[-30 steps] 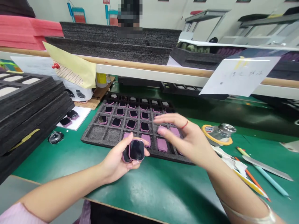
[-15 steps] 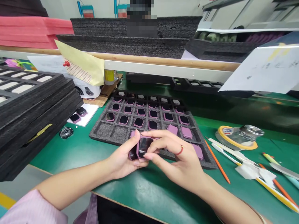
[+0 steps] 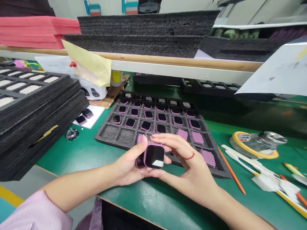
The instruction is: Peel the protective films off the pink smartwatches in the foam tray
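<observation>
My left hand [image 3: 128, 166] holds two pink smartwatch bodies with black screens, and the front one [image 3: 154, 156] stands upright, screen toward me. The rear one [image 3: 140, 161] is mostly hidden behind it. My right hand [image 3: 187, 163] closes around the front watch, fingers along its top edge and thumb below it. Both hands are just above the near edge of a dark foam tray [image 3: 111, 135]. Its compartments hold rows of similar watches, screen up, and several pink pieces lie further right, such as one [image 3: 197, 138] near the tray's right side.
A stack of black foam trays [image 3: 35, 108] stands at left, beside two watches on a white sheet [image 3: 88, 116]. To the right lie a tape roll with a glass jar [image 3: 255, 145], an orange pencil [image 3: 231, 171] and white tools. A shelf with foam sheets runs overhead.
My right hand has moved from above the tray onto the front watch, and both hands now hold it closer together. The head view has shifted slightly, moving the scene rightward.
</observation>
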Demonstrator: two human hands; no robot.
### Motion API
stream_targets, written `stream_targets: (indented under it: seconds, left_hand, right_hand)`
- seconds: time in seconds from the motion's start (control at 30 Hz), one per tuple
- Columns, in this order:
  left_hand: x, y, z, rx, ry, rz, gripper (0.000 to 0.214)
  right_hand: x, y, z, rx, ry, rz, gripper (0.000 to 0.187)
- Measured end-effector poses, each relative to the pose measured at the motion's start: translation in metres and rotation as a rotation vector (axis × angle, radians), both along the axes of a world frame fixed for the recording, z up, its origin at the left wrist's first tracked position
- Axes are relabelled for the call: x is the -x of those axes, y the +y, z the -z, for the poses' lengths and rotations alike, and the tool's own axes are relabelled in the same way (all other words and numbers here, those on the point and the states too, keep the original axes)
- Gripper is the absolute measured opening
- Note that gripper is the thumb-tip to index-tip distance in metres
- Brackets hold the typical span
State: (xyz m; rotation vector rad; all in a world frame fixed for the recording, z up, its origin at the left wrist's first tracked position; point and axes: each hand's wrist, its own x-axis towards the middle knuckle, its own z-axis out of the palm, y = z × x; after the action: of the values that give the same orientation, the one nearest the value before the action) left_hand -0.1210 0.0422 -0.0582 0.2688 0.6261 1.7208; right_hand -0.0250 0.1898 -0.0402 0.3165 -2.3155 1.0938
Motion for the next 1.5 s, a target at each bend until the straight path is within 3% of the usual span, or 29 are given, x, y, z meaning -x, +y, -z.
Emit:
stream_targets:
  seconds: [0.27,0.37,0.6,0.7,0.87,0.93,1.1,1.17,1.27,1.43,1.5]
  left_hand:
    - [-0.001,0.0,0.002,0.016,0.004,0.004,0.06]
    - [-0.001,0.0,0.0,0.022,0.019,0.011,0.061]
    - [-0.002,0.0,-0.004,0.036,-0.007,0.013,0.062]
    - [-0.002,0.0,-0.004,0.042,-0.003,0.025,0.062]
    - [-0.002,0.001,-0.005,-0.003,-0.035,-0.008,0.055]
    - [-0.002,0.001,-0.006,-0.008,-0.034,-0.006,0.054]
    - [-0.003,0.001,-0.007,0.002,-0.036,0.02,0.056]
    - [-0.003,0.001,-0.006,0.037,-0.021,0.009,0.06]
    - [-0.003,0.001,-0.005,0.04,-0.017,-0.013,0.06]
    - [-0.003,0.0,-0.004,0.003,-0.03,-0.018,0.056]
    - [-0.003,0.0,-0.005,0.002,-0.027,-0.023,0.056]
  right_hand:
    - [0.0,0.003,0.004,-0.021,0.006,-0.019,0.054]
    - [-0.001,0.001,0.003,-0.101,0.055,-0.008,0.057]
    - [-0.011,0.002,-0.004,-0.346,0.15,-0.072,0.034]
    - [-0.015,0.009,-0.007,-0.286,0.201,-0.079,0.029]
    - [-0.013,0.013,-0.009,-0.032,0.285,0.102,0.059]
    - [-0.011,0.01,-0.009,-0.017,0.294,0.12,0.061]
    - [-0.011,0.002,-0.008,-0.342,0.214,-0.001,0.035]
    - [-0.015,0.004,-0.01,-0.409,0.21,-0.06,0.027]
    - [-0.022,0.01,-0.015,-0.33,0.238,0.011,0.03]
    - [-0.015,0.015,-0.017,0.049,0.332,0.227,0.059]
    - [-0.01,0.016,-0.017,0.038,0.327,0.246,0.051]
